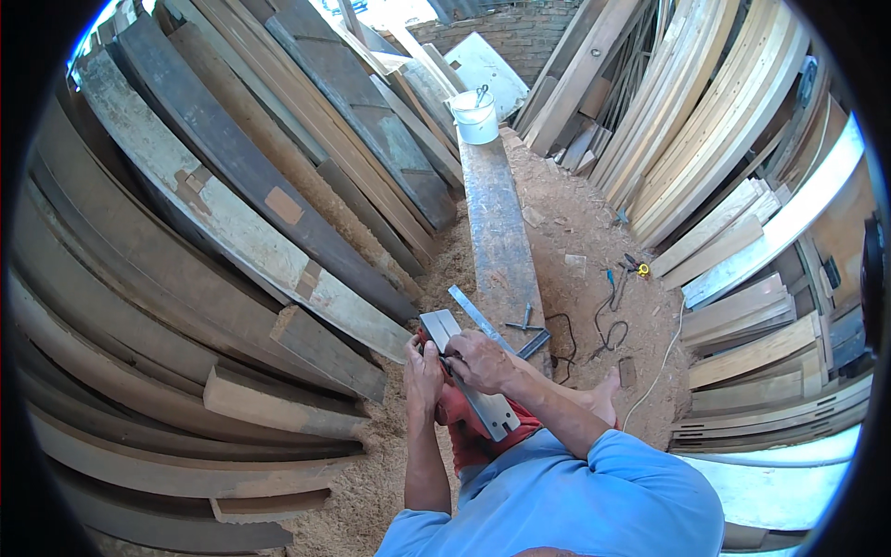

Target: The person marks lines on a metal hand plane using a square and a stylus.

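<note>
A red electric planer (452, 406) lies across my lap with its flat grey metal sole (492, 415) facing up. My left hand (424, 375) is closed around the planer's left side near its middle. Over the middle of the sole, my right hand (479, 362) has its fingers bent together in a pinch. A dark bit shows under these fingertips, but what they hold is hidden. Just beyond my right hand, a steel rule-like blade (475, 314) and a dark-handled piece (535, 345) lie on the plank bench (501, 223). Near them is a T-shaped metal tool (526, 320).
A white bucket (478, 119) with a scissor-like handle sticking out stands at the bench's far end. Dark cord (613, 311) and a yellow-and-black tool (638, 266) lie on the sawdust-covered floor at right. Boards (232, 204) lean along both sides. My bare foot (605, 394) is beside the bench.
</note>
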Action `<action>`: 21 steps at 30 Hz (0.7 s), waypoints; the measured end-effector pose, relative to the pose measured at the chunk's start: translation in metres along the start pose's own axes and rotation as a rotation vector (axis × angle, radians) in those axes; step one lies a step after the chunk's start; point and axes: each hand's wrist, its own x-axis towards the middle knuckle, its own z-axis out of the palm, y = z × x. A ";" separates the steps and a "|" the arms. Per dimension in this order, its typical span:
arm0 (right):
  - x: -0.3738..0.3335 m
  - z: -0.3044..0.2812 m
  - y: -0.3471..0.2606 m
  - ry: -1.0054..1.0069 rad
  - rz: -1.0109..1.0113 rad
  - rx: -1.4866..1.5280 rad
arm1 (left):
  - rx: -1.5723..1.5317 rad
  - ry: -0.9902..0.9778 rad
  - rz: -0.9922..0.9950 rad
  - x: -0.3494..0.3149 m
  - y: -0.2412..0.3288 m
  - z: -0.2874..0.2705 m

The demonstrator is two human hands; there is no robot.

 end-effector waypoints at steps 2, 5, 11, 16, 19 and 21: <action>0.000 -0.001 -0.001 -0.043 0.056 -0.017 | -0.015 -0.009 -0.007 -0.001 0.005 -0.001; 0.005 -0.005 -0.011 -0.115 0.163 -0.073 | -0.003 -0.018 -0.016 0.001 -0.003 -0.003; -0.003 0.002 0.004 -0.083 0.081 -0.022 | -0.017 -0.001 -0.001 0.004 -0.011 0.002; -0.005 -0.004 -0.004 0.052 -0.037 0.081 | -0.019 -0.008 0.026 0.001 -0.004 -0.001; 0.000 -0.002 -0.004 -0.058 0.089 -0.032 | -0.047 -0.005 0.035 0.003 -0.009 0.001; 0.000 -0.004 -0.005 -0.086 0.104 -0.083 | -0.019 -0.003 0.030 0.003 -0.009 0.002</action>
